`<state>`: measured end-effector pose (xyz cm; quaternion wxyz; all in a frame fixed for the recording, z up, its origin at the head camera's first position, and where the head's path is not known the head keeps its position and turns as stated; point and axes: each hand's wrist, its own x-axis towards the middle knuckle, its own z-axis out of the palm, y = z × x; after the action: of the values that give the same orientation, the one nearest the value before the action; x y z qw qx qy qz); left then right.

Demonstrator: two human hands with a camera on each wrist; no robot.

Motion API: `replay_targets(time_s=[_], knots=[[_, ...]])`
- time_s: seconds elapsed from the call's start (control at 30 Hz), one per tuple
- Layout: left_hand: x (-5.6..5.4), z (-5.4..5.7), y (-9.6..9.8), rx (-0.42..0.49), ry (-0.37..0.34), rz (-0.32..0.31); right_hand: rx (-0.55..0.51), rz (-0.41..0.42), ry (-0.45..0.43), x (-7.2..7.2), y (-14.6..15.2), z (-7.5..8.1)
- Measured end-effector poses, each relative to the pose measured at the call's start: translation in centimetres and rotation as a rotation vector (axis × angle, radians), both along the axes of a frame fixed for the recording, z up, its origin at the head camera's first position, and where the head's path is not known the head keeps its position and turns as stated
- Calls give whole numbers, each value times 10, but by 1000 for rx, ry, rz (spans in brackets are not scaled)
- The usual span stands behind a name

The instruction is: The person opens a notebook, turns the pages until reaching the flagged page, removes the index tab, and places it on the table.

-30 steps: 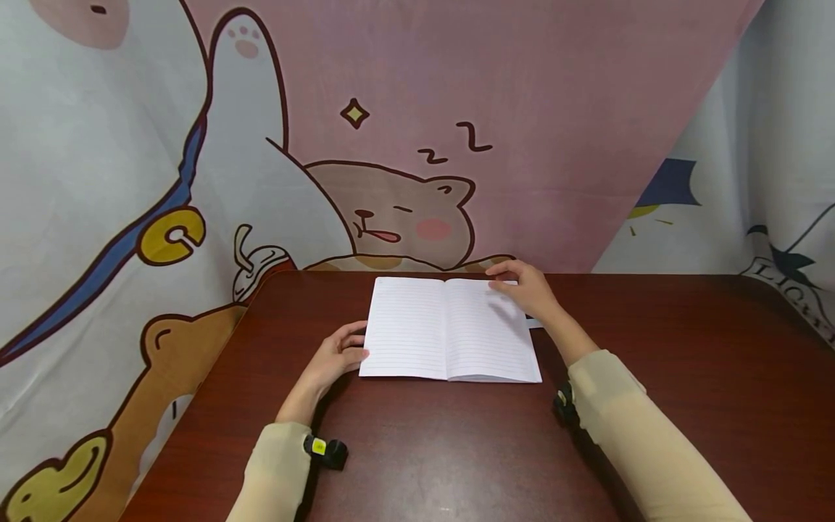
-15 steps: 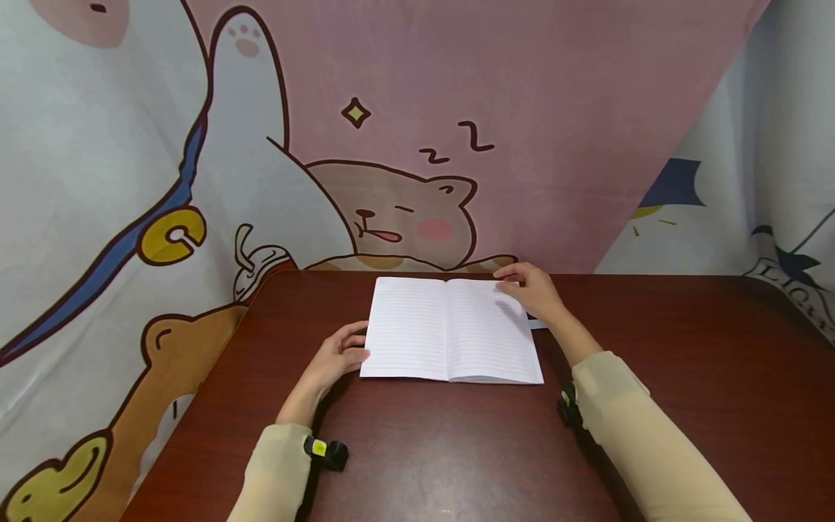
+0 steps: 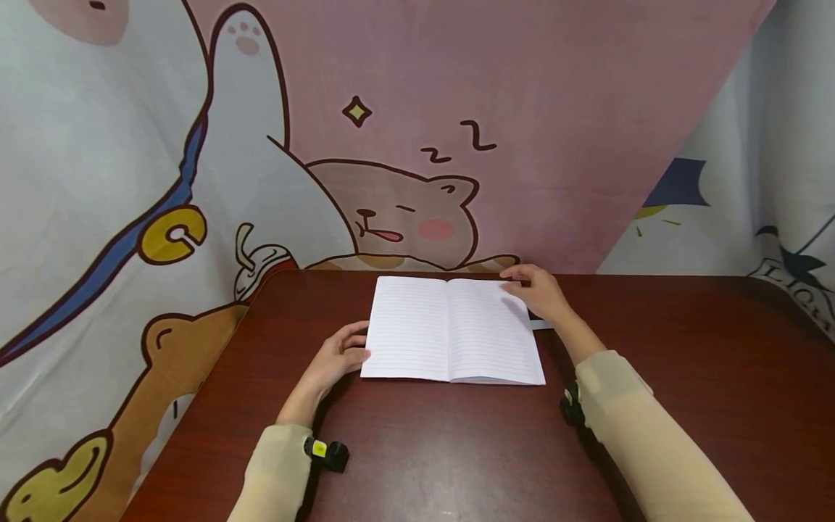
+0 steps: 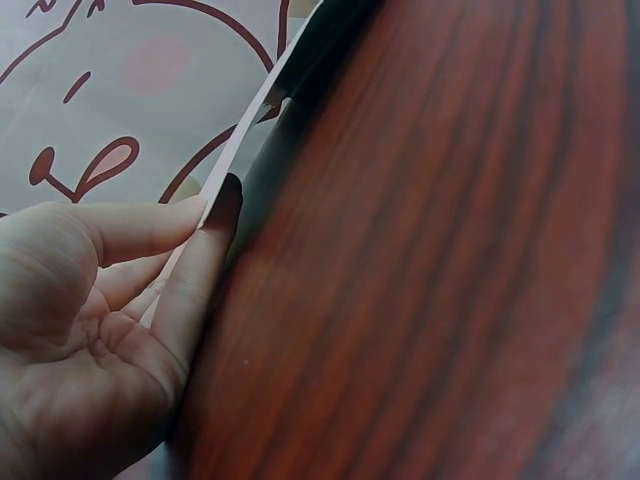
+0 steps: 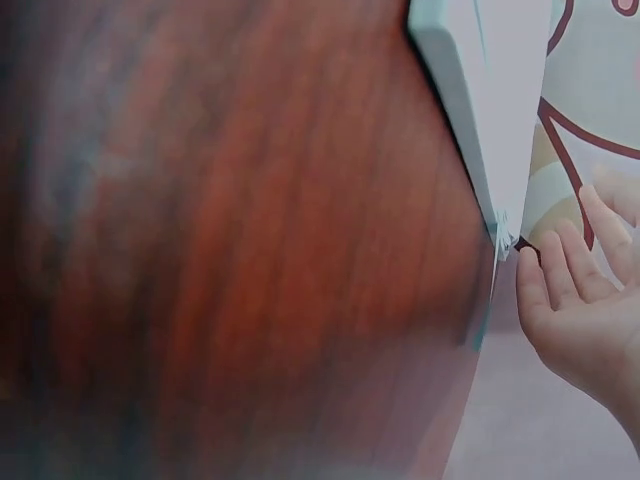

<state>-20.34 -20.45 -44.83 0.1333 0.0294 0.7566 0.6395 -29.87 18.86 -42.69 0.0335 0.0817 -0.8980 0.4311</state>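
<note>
An open notebook (image 3: 407, 330) with blank lined pages lies near the table's far edge. My left hand (image 3: 333, 360) pinches its left edge, and in the left wrist view the thumb (image 4: 150, 228) is on the page side with fingers beneath. My right hand (image 3: 540, 293) is at the upper right corner, fingers extended and holding nothing. From the right wrist view, those fingers (image 5: 560, 265) are spread just beyond the page edges (image 5: 505, 225). A pale strip (image 3: 541, 325) sticks out from under the notebook's right side, partly hidden by the right forearm.
The dark red-brown table (image 3: 417, 449) spreads around the notebook. Behind it hangs a cloth backdrop (image 3: 554, 145) with cartoon animals, close against the table's far edge. A small black camera (image 3: 335, 455) is strapped at the left wrist, another (image 3: 571, 406) at the right.
My right hand has slid slightly to the right, from over the right page out to its corner. The left hand keeps its grip on the notebook, which stays nearly in place.
</note>
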Motion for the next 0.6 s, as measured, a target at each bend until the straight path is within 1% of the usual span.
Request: replay_targets(time_s=[0.17,0.37,0.53,0.6], knots=[[0,0,0,-3,4,1,22,-5,-34,0,3,1],[0,0,1,-2,2,2,46,12,-91,-2,6,-1],[0,0,1,1,-1,1,77,63,-149,-6,10,-6],[0,0,1,-1,-2,6,97,91,-149,-8,11,-8]])
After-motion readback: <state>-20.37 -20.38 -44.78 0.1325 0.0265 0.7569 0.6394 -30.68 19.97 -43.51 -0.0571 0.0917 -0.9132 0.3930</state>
